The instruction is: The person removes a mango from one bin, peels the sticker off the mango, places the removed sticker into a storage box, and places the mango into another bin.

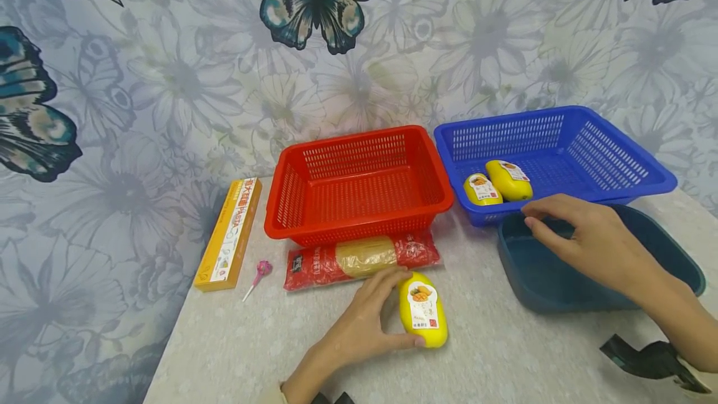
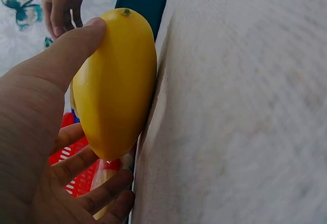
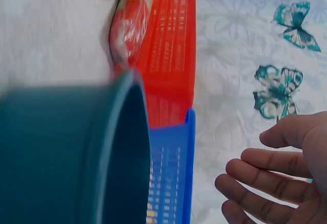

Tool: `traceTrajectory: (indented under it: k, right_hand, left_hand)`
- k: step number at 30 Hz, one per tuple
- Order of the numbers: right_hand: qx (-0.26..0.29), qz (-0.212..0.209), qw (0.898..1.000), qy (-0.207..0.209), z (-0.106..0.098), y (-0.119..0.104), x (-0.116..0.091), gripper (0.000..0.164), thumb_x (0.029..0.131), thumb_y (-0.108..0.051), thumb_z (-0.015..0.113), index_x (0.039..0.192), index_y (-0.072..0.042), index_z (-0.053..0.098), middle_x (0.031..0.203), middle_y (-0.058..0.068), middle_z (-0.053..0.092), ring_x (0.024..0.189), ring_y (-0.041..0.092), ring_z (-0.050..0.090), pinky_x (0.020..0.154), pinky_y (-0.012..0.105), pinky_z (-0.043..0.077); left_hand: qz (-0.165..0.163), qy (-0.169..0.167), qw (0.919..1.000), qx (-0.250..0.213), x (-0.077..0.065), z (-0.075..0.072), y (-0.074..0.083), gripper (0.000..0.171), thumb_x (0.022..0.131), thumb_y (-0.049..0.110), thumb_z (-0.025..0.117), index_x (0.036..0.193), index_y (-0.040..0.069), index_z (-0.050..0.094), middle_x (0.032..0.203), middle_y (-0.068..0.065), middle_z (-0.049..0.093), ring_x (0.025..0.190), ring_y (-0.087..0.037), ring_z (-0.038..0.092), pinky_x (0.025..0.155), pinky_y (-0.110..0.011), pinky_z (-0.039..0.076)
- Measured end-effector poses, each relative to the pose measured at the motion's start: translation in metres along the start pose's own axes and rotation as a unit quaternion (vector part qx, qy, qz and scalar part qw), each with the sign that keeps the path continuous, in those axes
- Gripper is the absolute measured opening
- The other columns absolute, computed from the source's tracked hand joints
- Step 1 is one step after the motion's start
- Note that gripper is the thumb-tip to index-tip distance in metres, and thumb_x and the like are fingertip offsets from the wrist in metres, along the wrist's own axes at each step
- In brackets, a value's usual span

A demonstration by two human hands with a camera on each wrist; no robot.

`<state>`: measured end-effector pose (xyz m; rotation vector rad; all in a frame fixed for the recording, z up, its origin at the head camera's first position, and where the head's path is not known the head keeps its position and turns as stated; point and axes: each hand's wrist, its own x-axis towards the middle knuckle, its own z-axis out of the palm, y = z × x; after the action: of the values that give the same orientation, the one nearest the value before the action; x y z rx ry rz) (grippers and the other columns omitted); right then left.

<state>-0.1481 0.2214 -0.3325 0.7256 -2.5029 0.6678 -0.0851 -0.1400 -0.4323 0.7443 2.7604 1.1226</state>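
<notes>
My left hand spans a yellow mango with a white label, on the table's near side. Its thumb lies on one end, by the small green stem mark, and fingertips reach the other end. Over the dark teal basin hovers my right hand, its fingers loosely bent around nothing. Inside the blue basket, two more labelled mangoes, one smaller mango and one larger mango, lie in the front left corner.
A red basket stands at the back middle. In front of it lies a red-ended pack of noodles. To the left are a yellow pasta box and a pink lollipop. A butterfly-patterned wall covering rises behind.
</notes>
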Motion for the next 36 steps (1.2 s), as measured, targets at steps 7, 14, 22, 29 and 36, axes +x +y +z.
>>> traceTrajectory:
  k: [7, 14, 22, 29, 36]
  right_hand:
    - [0.034, 0.002, 0.998, -0.044, 0.014, -0.017, -0.001, 0.023, 0.088, -0.013, 0.077, 0.11, -0.021, 0.074, 0.103, -0.012, 0.07, 0.09, 0.009, 0.065, 0.076, 0.022, 0.054]
    - [0.073, 0.0, 0.994, -0.079, 0.027, -0.031, -0.001, 0.021, 0.091, -0.013, 0.074, 0.109, -0.022, 0.073, 0.104, -0.014, 0.069, 0.091, 0.006, 0.065, 0.077, 0.034, 0.058]
    - [0.123, -0.022, 0.988, -0.092, 0.038, -0.044, -0.002, 0.02, 0.092, -0.011, 0.073, 0.108, -0.023, 0.073, 0.098, -0.02, 0.066, 0.084, 0.001, 0.06, 0.07, 0.024, 0.055]
    - [0.152, 0.002, 0.98, -0.132, 0.049, -0.051, -0.003, 0.015, 0.095, -0.017, 0.07, 0.108, -0.024, 0.073, 0.098, -0.018, 0.068, 0.086, 0.002, 0.06, 0.071, 0.027, 0.056]
    - [0.187, 0.0, 0.97, -0.158, 0.064, -0.056, -0.005, 0.012, 0.097, -0.021, 0.068, 0.107, -0.025, 0.073, 0.098, -0.017, 0.068, 0.085, 0.002, 0.06, 0.069, 0.028, 0.056]
  left_hand:
    - [-0.002, 0.004, 1.0, 0.007, -0.002, 0.0, 0.0, 0.094, 0.073, 0.072, 0.074, 0.152, 0.04, 0.033, 0.159, 0.01, 0.028, 0.145, -0.019, 0.029, 0.112, -0.055, 0.033]
    - [0.006, 0.005, 1.0, 0.006, -0.002, 0.002, -0.002, 0.094, 0.073, 0.071, 0.074, 0.152, 0.041, 0.032, 0.159, 0.01, 0.028, 0.144, -0.02, 0.031, 0.111, -0.055, 0.033]
    - [-0.007, 0.001, 1.0, 0.004, -0.002, 0.001, -0.001, 0.093, 0.073, 0.073, 0.073, 0.151, 0.043, 0.032, 0.16, 0.012, 0.027, 0.144, -0.02, 0.031, 0.11, -0.056, 0.034]
    - [-0.007, 0.003, 1.0, 0.004, -0.003, 0.001, -0.002, 0.092, 0.074, 0.072, 0.073, 0.151, 0.043, 0.033, 0.159, 0.012, 0.028, 0.143, -0.019, 0.032, 0.11, -0.056, 0.035]
    - [-0.008, 0.002, 1.0, 0.005, -0.003, 0.002, -0.002, 0.093, 0.074, 0.073, 0.072, 0.152, 0.043, 0.032, 0.159, 0.013, 0.027, 0.143, -0.019, 0.032, 0.11, -0.056, 0.035]
